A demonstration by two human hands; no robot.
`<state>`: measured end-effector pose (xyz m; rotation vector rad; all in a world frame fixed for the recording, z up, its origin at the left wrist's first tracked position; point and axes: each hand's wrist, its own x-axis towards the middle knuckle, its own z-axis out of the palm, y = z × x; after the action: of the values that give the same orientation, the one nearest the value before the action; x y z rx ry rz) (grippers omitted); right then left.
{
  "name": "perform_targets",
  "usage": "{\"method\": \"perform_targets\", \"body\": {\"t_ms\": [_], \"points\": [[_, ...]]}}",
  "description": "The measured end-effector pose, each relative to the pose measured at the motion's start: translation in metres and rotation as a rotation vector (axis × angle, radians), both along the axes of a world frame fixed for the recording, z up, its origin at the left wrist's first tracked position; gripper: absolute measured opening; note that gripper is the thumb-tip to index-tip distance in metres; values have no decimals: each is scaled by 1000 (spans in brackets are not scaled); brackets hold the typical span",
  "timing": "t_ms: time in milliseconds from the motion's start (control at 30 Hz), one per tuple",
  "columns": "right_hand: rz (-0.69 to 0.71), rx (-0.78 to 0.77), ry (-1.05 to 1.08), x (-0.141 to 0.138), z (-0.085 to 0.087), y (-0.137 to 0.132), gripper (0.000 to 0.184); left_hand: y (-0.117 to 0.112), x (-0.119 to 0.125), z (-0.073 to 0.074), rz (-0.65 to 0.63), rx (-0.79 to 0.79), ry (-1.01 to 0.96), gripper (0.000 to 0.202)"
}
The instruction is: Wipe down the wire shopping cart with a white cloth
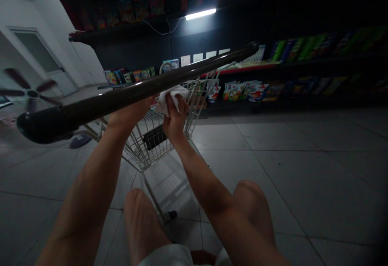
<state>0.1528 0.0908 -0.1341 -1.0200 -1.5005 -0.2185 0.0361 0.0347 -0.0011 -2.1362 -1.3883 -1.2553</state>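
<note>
I am crouched behind a wire shopping cart whose dark handle bar runs across the view. My right hand is closed round a crumpled white cloth, pressed against the cart just under the bar. My left hand reaches up behind the handle bar; its fingers are hidden by the bar. Both knees show at the bottom of the view.
Dark shop shelves with coloured packets line the far wall under a lit tube lamp. A standing fan spins at left near a white door. Grey floor tiles stretch to the right. A cart wheel sits near my knees.
</note>
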Motion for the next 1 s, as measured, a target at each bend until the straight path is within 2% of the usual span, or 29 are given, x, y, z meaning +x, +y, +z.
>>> {"method": "perform_targets", "body": {"t_ms": [33, 100, 133, 200, 300, 367, 400, 433, 467, 533, 633, 700, 733, 800, 933, 1000], "points": [[-11, 0, -27, 0, 0, 7, 57, -3, 1, 1, 65, -15, 76, 33], [-14, -28, -85, -3, -19, 20, 54, -9, 3, 4, 202, -46, 255, 41], [-4, -58, -108, -5, -38, 24, 52, -12, 2, 6, 261, -56, 328, 46], [44, -161, -157, -8, -84, 27, 48, -16, -1, 9, 345, -61, 425, 54], [204, -400, -285, -6, -153, 17, 54, -20, -9, 13, 399, -40, 466, 60], [293, -529, -316, -1, -180, 7, 57, -22, -15, 14, 390, -36, 469, 60], [292, -545, -279, 3, -183, 4, 58, -23, -19, 14, 371, -46, 468, 59], [258, -515, -213, 7, -180, 2, 58, -23, -23, 14, 345, -62, 462, 58], [204, -441, -133, 11, -169, 2, 57, -24, -26, 14, 317, -79, 449, 56], [86, -220, 9, 18, -131, 6, 55, -24, -34, 13, 279, -97, 407, 55], [41, 40, 48, 22, -59, 18, 53, -23, -47, 11, 267, -99, 353, 56], [41, 83, 18, 19, -29, 25, 55, -22, -55, 11, 267, -114, 338, 58], [40, 82, -2, 16, -23, 28, 55, -23, -58, 11, 266, -124, 334, 60], [39, 61, -46, 10, -33, 32, 52, -23, -63, 11, 271, -134, 328, 62], [40, -16, -106, 0, -92, 32, 36, -25, -67, 12, 296, -112, 354, 62], [42, -73, -121, -1, -114, 29, 29, -25, -68, 11, 265, -111, 386, 59]]}}
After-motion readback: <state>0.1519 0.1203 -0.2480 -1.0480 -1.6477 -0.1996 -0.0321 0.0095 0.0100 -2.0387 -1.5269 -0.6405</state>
